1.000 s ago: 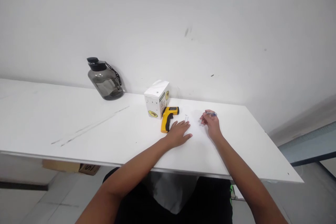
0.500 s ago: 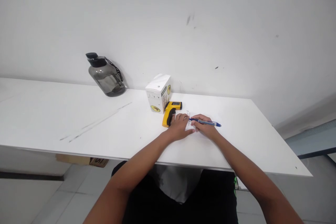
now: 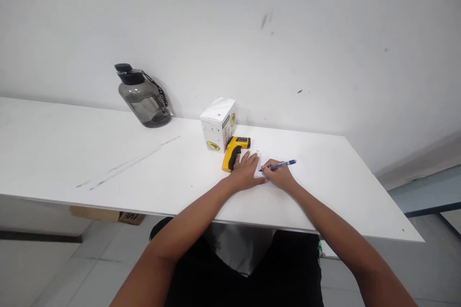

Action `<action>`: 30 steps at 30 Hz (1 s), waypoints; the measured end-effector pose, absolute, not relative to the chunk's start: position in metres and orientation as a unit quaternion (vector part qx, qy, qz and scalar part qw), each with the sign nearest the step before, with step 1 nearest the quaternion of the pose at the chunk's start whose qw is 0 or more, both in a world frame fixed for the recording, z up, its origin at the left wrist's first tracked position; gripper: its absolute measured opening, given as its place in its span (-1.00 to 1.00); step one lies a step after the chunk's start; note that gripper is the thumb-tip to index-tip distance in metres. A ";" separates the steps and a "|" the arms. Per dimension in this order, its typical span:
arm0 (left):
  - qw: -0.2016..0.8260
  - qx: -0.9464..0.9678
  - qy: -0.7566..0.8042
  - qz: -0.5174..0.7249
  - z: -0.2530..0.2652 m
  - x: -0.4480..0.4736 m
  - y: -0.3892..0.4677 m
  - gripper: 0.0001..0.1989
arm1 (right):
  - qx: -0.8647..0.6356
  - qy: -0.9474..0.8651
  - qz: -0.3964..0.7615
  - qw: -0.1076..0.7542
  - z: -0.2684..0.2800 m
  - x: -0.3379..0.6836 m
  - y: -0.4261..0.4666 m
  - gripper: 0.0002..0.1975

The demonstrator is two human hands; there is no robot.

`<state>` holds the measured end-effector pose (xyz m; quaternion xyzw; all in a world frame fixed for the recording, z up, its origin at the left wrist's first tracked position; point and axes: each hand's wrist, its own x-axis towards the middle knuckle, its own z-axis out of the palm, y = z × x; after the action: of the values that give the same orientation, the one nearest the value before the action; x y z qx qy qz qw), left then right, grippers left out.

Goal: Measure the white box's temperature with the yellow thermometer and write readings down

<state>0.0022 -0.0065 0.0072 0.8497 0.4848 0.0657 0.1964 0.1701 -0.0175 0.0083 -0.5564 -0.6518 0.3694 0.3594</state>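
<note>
My right hand (image 3: 280, 174) grips a blue pen (image 3: 283, 165), its tip down at a small white sheet of paper (image 3: 258, 171) with faint writing on it. My left hand (image 3: 247, 172) lies flat with fingers spread, resting on the paper's left part and the table. Just left of those fingers lies a yellow and black infrared thermometer (image 3: 231, 154), gun-shaped, its head against the front of a white box (image 3: 215, 130) with avocado pictures. My hands cover much of the paper.
A grey see-through water bottle (image 3: 146, 103) with a black lid stands near the wall at the left. The white table (image 3: 144, 168) ends in a front edge close to my body and a right edge. A cardboard box (image 3: 104, 214) sits beneath the table.
The pen has swung from nearly level to tilted, its back end now higher and its tip at the paper. My left hand's fingers have spread a little. The view has shifted slightly.
</note>
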 end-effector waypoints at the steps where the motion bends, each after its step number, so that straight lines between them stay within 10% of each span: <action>1: 0.196 0.850 0.484 0.067 0.007 0.002 -0.007 -0.14 | -0.555 -0.655 0.372 0.353 0.008 0.170 -0.018 -0.83; 30: 0.194 0.854 0.478 0.066 0.012 0.004 -0.010 -0.15 | -0.555 -0.680 0.336 0.342 0.006 0.170 -0.016 -0.83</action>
<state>0.0036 -0.0098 0.0116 0.8540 0.4783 0.0663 0.1937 0.1700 -0.0160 0.0061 -0.5545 -0.6801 0.3359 0.3422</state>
